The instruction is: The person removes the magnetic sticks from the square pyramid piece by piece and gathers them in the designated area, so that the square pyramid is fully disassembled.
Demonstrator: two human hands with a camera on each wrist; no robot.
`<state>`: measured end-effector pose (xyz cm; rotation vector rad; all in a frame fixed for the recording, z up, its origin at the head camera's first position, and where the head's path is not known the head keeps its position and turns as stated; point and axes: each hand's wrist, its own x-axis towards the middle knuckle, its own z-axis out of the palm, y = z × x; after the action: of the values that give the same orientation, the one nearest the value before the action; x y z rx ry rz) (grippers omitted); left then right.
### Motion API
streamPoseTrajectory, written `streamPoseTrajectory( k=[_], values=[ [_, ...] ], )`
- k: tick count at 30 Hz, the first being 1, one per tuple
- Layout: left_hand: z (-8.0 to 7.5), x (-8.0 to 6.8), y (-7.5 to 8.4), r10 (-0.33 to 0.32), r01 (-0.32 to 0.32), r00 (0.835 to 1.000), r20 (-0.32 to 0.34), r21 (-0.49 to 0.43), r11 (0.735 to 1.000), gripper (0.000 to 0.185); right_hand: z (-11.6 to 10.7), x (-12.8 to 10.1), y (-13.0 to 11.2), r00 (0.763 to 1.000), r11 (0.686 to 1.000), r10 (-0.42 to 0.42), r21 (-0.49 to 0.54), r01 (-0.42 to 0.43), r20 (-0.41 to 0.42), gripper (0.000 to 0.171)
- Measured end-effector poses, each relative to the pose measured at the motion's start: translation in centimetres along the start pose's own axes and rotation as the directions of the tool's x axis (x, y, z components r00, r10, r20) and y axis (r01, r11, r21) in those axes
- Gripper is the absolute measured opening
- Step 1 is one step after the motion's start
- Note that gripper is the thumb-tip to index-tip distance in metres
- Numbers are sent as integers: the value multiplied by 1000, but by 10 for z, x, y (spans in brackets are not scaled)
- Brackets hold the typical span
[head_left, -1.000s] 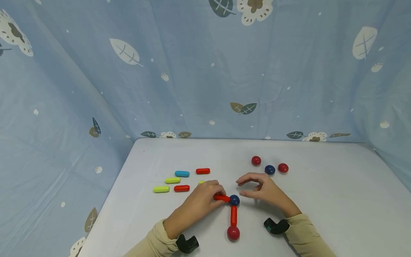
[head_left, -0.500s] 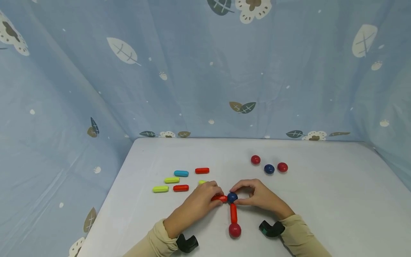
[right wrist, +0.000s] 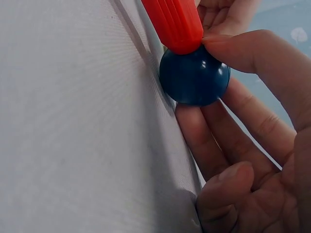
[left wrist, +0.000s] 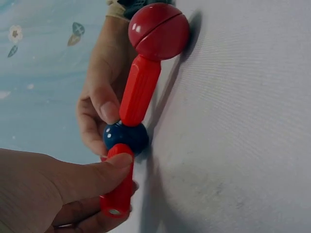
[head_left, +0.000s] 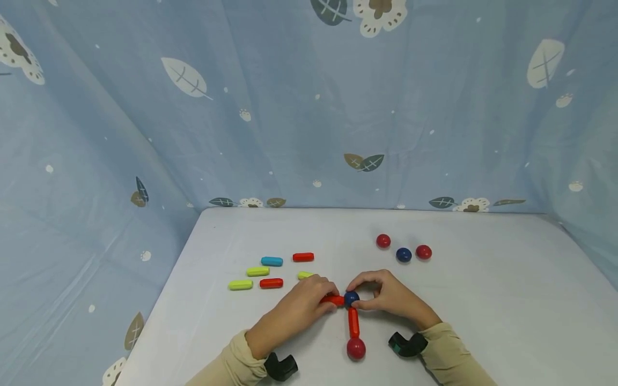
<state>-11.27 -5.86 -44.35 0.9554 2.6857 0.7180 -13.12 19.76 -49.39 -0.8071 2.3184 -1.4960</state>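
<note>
In the head view, my left hand pinches a red rod between thumb and fingers. That rod's right end meets a blue ball, which my right hand holds between thumb and fingertips. A second red rod runs from the blue ball toward the front, with a larger-looking red ball at its near end. The left wrist view shows both rods touching the blue ball, and a seam across the red ball. My left fingers cover part of the held rod.
Left of the hands lie loose rods: a blue one, red ones and yellow-green ones. Behind my right hand sit two red balls and a blue ball. A patterned curtain borders the white table.
My right hand has come left from beside the joined pieces and now grips the blue ball. The near red ball has shifted slightly right. My left hand keeps its hold on the rod.
</note>
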Motion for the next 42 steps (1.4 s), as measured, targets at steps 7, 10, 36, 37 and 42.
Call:
streamPoseTrajectory(
  k=[7,10,36,37,42],
  values=[
    [-9,-2,-8,-32,31,996,-79,-4,999,14,-3,1,1,1000,1000,30,-6,-30,3,26],
    [-8,5,-13,-62,61,990,-129,-13,998,17,-2,2,2,999,999,35,-3,-35,9,26],
    [-8,37,-29,-62,97,962,-265,118,988,21,-3,0,0,999,999,52,9,-52,-3,26],
    [-8,34,-27,-53,85,960,-274,108,990,20,-3,-1,0,998,998,55,10,-54,-7,26],
    [-8,16,-4,-21,11,975,-222,-44,999,18,-4,-2,0,998,998,57,4,-57,-28,26]
  ],
)
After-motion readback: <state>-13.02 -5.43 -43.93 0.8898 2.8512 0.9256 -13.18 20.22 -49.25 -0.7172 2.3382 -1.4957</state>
